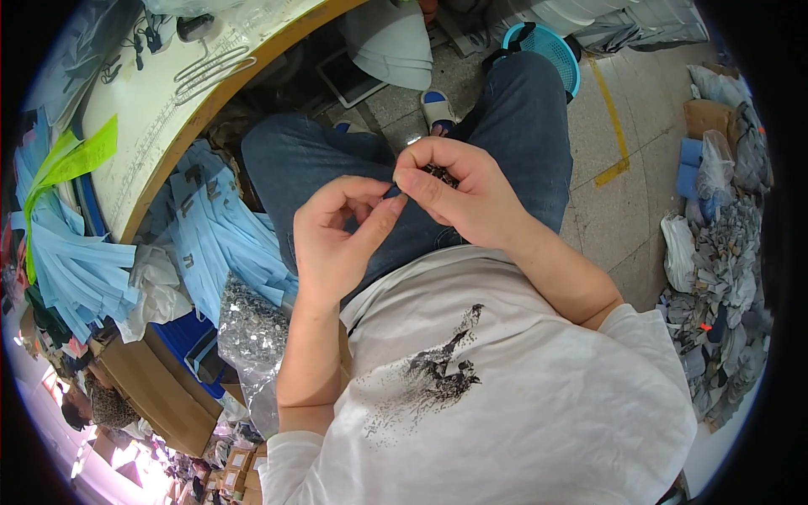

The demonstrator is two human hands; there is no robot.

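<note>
Both of my hands meet above my lap, fingertips touching. My left hand (341, 231) pinches a small dark blue piece (392, 192) between thumb and forefinger; its exact kind is too small to tell. My right hand (467, 194) pinches at the same spot, thumb against forefinger. Several small dark and brownish bits (439, 173) show inside the curl of the right hand, partly hidden by its fingers. Below the hands are my legs in blue jeans (290, 168).
A white table (151, 126) with a wooden edge curves along the left, carrying a bent wire rack (210, 76). Light blue fabric strips (223, 223) hang beside it. A turquoise basket (551, 55) stands on the floor ahead. Grey scraps (724, 261) are heaped at the right.
</note>
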